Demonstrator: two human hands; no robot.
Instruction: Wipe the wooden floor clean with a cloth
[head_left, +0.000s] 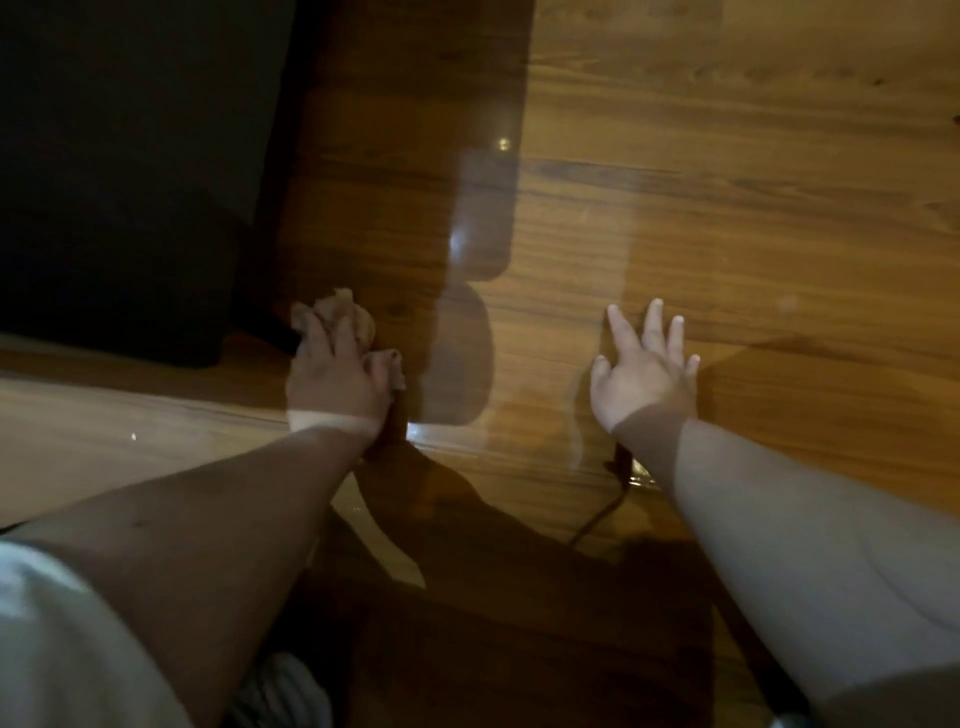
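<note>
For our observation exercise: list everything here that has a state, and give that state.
floor: glossy, showing reflections.
cloth: crumpled, on the floor.
left hand: grips the cloth.
right hand: open, fingers spread.
cord: lying loose on the floor.

Glossy wooden floor with a crumpled cloth and a thin dark cord.

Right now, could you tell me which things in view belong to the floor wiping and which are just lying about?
For the job: cloth held by the left hand; wooden floor; right hand flat on the boards.
Just lying about: dark furniture; dark cord by the right wrist.
</note>
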